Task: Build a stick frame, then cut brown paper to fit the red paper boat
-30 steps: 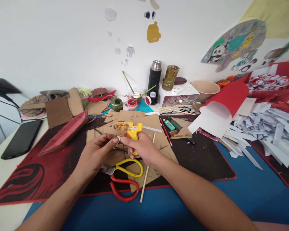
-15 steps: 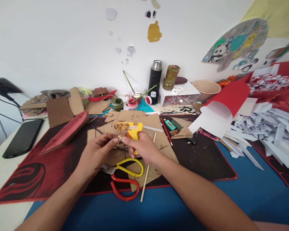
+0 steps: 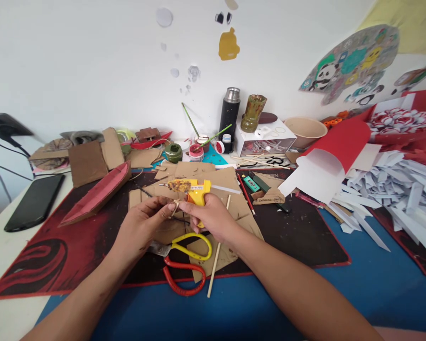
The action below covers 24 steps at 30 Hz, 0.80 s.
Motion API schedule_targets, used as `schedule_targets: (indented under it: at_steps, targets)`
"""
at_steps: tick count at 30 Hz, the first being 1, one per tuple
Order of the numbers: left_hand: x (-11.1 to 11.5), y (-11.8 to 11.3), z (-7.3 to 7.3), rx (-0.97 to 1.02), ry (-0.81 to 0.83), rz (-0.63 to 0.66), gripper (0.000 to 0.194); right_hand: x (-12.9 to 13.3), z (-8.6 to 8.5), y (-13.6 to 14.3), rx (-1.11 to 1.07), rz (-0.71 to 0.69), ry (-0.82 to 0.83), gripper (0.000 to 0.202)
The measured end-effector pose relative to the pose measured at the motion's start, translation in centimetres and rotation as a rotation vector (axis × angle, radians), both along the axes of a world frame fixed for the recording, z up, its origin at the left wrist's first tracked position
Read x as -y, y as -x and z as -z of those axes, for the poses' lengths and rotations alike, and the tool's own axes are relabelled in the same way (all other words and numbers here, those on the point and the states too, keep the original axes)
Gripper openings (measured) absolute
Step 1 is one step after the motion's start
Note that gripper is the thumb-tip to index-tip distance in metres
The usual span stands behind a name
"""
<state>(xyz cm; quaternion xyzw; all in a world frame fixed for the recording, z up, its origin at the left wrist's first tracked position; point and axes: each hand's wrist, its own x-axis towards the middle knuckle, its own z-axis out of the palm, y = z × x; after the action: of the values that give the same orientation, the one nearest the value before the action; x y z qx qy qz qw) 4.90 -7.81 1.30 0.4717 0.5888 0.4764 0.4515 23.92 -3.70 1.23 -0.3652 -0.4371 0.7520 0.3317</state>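
A small, pale, straw-coloured piece of thin strands or slivers (image 3: 175,206) sits pinched between the fingertips of both hands, above the middle of the black-and-red cloth mat (image 3: 298,239); its exact make is too small to tell. It looks very light and probably fragile, somewhat springy, likely to bend or snap under pressure, so a soft pinch at its ends suits it best. The left hand (image 3: 142,225) grips its left side between thumb and forefinger. The right hand (image 3: 215,218) meets it with thumb and forefinger too, while its other fingers wrap the handle of a yellow plastic glue gun (image 3: 199,190), nozzle toward the mat's left edge, a translucent glue stick (image 3: 226,189) jutting from the back. The gun seems stiff and moderately light, safest by that handle and away from the metal tip, which may be hot. Beneath lie flat brown cardboard sheets (image 3: 246,223). Nearer, metal scissors with one yellow and one red handle (image 3: 167,260) reach over the mat's front edge, as does a slim pale wooden stick (image 3: 217,251), onto the blue surface (image 3: 230,312). Toward the mat's rear left corner rests a pink-lined, boat-shaped cardboard form (image 3: 95,196); beyond its left edge, a glossy black phone (image 3: 35,201).
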Motion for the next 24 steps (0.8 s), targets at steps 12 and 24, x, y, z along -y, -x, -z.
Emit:
schedule_targets:
  at_steps: [12, 24]
  targets:
    - [0.09, -0.17, -0.35, -0.071, -0.007, 0.004, 0.051, -0.08, 0.11, 0.04, 0.010, -0.005, -0.002, 0.042]
    - [0.59, -0.54, -0.81, -0.097, -0.055, -0.029, 0.053, 0.25, -0.43, -0.02, 0.008, -0.020, -0.016, 0.036]
